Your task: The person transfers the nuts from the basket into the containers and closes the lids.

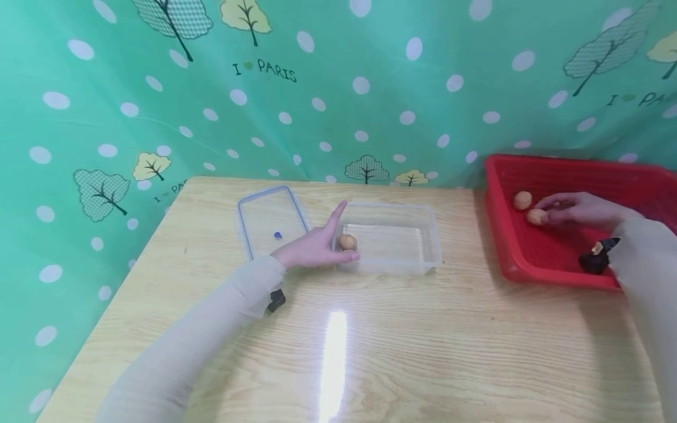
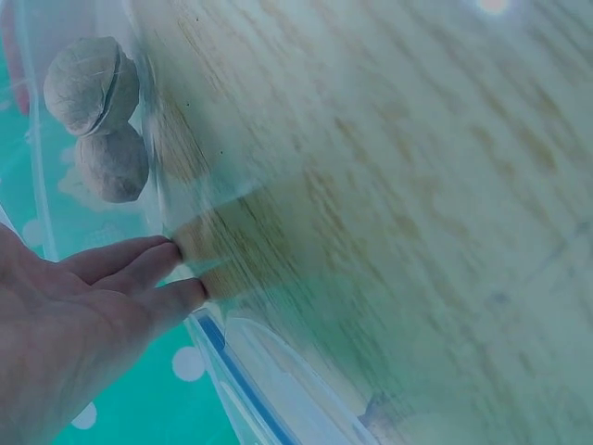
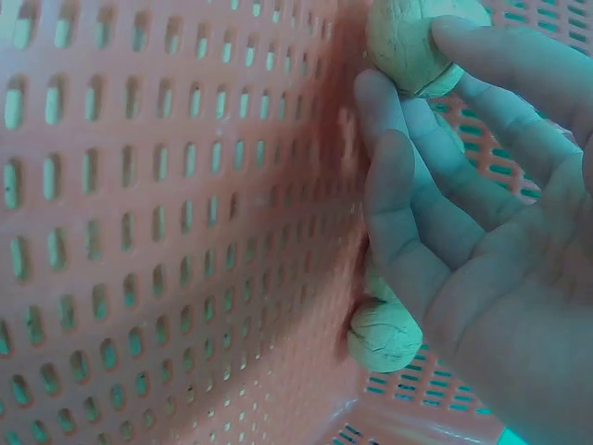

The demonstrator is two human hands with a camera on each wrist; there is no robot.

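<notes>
My right hand [image 1: 587,210] pinches a walnut [image 1: 537,217] between thumb and fingers inside the red basket [image 1: 505,235]. Beside it lies another walnut [image 1: 522,200]; in the right wrist view a loose walnut [image 3: 384,336] sits below the fingers. My left hand [image 1: 317,247] is at the left end of a clear plastic container [image 1: 391,267], thumb and forefinger spread straight along its corner. Near that end, a walnut [image 1: 347,242] rests in the container. The left wrist view shows two walnuts there, a larger one [image 2: 91,85] touching a smaller one [image 2: 113,164].
A clear lid [image 1: 270,217] with a blue seal lies on the wooden table [image 1: 412,335], left of the container and partly behind my left hand. A green patterned cloth [image 1: 317,88] hangs behind the table. The basket stands at the right, with slotted walls.
</notes>
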